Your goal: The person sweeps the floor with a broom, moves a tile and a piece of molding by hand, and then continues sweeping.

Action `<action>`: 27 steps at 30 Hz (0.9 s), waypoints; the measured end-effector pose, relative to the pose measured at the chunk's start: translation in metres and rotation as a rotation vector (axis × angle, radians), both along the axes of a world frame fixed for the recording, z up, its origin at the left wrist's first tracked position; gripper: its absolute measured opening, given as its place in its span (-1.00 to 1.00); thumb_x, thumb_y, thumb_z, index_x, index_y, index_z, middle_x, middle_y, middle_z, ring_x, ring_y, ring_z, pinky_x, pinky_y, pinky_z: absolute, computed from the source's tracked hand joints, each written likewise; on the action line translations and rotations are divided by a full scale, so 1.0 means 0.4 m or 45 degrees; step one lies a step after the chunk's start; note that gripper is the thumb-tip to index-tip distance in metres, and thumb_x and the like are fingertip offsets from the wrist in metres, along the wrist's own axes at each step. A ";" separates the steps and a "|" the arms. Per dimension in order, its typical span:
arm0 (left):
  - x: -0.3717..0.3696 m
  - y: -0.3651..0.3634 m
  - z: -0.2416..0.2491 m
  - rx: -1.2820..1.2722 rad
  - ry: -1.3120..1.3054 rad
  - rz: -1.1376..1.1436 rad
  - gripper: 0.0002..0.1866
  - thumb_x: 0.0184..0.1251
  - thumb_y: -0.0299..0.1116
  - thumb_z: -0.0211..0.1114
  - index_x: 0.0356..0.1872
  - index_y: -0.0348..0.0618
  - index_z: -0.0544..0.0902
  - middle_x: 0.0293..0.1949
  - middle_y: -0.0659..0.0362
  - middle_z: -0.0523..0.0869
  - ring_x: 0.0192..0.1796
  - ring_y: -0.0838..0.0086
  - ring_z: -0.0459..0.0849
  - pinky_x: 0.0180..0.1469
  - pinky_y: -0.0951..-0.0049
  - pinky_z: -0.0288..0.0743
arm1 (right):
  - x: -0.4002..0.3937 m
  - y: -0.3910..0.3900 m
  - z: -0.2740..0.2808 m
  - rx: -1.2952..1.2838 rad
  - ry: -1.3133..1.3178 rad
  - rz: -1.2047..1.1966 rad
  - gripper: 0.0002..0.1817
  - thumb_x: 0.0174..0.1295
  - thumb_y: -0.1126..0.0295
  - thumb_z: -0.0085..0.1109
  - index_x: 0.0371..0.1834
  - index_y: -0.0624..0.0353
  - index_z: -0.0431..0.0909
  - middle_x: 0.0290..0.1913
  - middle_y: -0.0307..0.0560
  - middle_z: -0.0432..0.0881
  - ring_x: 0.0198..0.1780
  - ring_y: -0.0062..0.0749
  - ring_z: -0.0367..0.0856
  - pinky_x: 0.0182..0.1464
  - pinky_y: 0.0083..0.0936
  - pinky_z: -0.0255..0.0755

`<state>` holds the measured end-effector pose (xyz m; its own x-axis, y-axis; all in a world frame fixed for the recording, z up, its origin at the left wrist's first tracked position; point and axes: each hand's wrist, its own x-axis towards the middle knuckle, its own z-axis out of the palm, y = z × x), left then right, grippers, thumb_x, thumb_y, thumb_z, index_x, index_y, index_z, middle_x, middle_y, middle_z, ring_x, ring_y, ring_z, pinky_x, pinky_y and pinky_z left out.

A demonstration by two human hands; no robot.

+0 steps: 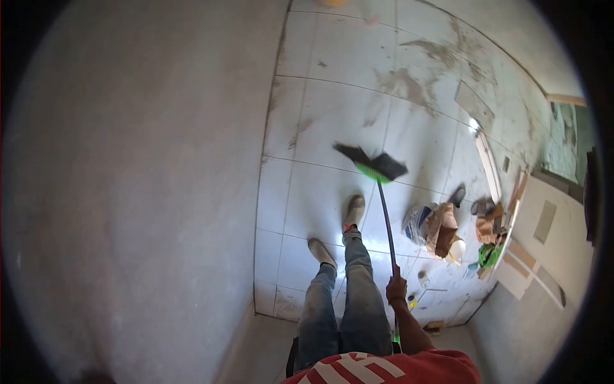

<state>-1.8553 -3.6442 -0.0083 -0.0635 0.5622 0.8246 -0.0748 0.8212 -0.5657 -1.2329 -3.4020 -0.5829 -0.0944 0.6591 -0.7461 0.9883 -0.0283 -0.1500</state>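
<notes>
My right hand [396, 289] is closed around the dark handle of a broom [385, 217]. The broom's head has black bristles and a green base; it is slightly blurred and lies out over the pale floor tiles, ahead of my shoes. A green part of the handle shows lower down, close to my red shirt. My left hand does not appear in the picture. Dark dirt smears [409, 89] mark the tiles beyond the bristles.
A plain wall [141, 192] rises along the left. To the right stand bags [441, 230], a green cloth or bag [490, 255] and leaning boards [543, 221]. A long pale strip [488, 166] and a flat panel [474, 104] lie farther along the floor.
</notes>
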 end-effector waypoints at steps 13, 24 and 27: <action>-0.071 -0.233 0.120 -0.166 0.090 0.072 -0.30 0.44 0.38 -0.06 0.24 0.05 0.59 0.04 -0.06 0.58 -0.10 0.03 0.60 -0.29 -0.05 0.51 | -0.410 0.448 0.163 -0.406 0.676 -0.901 -0.78 0.44 0.44 0.01 -0.04 -0.21 0.24 -0.51 -0.12 0.48 -0.70 -0.43 0.43 -0.76 -0.30 0.35; -0.056 -0.122 0.141 -0.274 -0.034 -0.165 -0.42 0.51 0.22 0.01 0.24 0.02 0.58 0.03 -0.03 0.63 0.01 0.09 0.57 -0.20 -0.03 0.53 | -0.570 -0.100 -0.068 -2.511 0.439 -1.503 -0.68 0.24 0.04 0.01 -0.52 -0.02 0.49 -0.59 -0.11 0.44 -0.56 -0.28 0.45 -0.55 -0.18 0.31; -0.068 -0.025 0.131 -0.155 -0.203 -0.316 -0.39 0.52 0.22 0.00 0.24 -0.08 0.54 0.10 -0.04 0.57 0.13 0.10 0.50 -0.07 -0.03 0.47 | -0.685 -0.142 -0.145 -2.154 0.604 -0.891 -0.70 0.28 0.03 -0.03 -0.41 -0.04 0.50 -0.59 -0.14 0.44 -0.57 -0.30 0.45 -0.56 -0.22 0.30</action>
